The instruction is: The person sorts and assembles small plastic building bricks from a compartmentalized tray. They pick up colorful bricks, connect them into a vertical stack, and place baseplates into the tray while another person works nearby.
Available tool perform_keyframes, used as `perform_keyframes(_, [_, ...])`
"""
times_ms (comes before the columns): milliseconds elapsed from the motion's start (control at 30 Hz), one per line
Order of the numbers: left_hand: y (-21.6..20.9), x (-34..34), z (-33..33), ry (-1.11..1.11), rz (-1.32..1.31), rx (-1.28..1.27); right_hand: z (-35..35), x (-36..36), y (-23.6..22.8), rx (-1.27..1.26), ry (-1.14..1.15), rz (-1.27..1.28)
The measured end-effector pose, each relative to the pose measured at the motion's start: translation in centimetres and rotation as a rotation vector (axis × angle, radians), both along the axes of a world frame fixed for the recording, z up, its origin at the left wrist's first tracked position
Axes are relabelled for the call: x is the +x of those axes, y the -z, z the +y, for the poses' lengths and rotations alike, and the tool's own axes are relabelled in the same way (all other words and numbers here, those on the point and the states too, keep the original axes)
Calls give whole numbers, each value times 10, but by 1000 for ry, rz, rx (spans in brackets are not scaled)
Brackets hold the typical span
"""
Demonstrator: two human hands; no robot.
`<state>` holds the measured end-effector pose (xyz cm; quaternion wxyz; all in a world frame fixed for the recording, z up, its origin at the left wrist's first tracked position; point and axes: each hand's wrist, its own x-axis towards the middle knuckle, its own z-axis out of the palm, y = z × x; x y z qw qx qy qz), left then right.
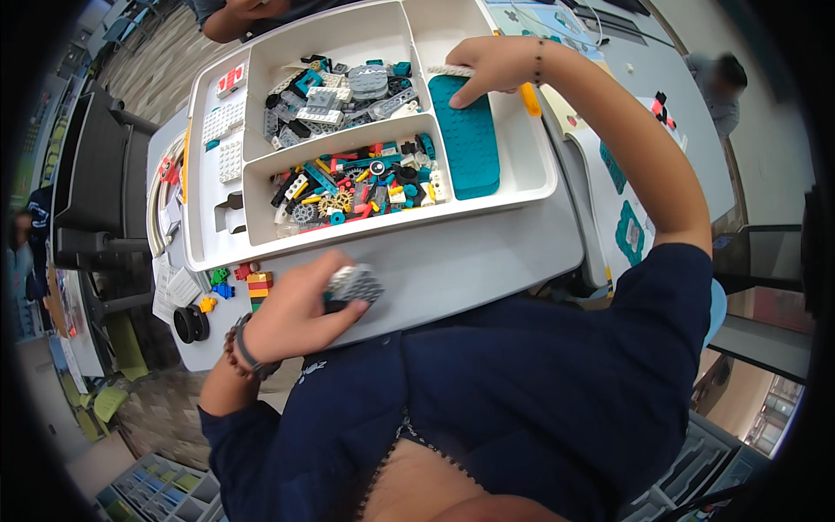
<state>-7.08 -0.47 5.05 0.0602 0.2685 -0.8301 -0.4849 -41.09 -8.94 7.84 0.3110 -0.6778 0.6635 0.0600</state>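
Near the front of the table, my left hand [300, 304] is closed around a small block of grey and white building bricks [355, 285]. My right hand [504, 65] reaches into the right compartment of the white sorting tray [374, 224]. Its thumb lies over the upper end of a teal studded plate [470, 143], which rests in that compartment. A white studded strip [449, 70] sticks out between thumb and fingers, and they appear to grip it. The fingertips of my right hand are partly hidden.
Grey and white bricks [326, 100] fill the tray's upper compartment; gears and coloured pieces [352, 187] fill the lower. Left of my left hand are coloured bricks [259, 283] and black wheels [191, 324]. An open booklet [613, 191] lies right. Another person's arm [228, 22] is beyond the tray.
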Motion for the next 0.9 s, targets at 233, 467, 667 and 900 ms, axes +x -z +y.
perform_keyframes(233, [19, -32, -5, 178, -161, -149, 47, -31, -21, -376, 114, -456])
perform_keyframes(467, [46, -30, 5, 179, -78, -882, 96, -42, -41, -613, 195, -966])
perform_keyframes(667, [8, -23, 0, 110, 123, -961, 106, -4, -35, -853, 193, -1116])
perform_keyframes(900, [-46, -38, -24, -203, 714, -291, 105, 50, -27, -865, 26, -1490])
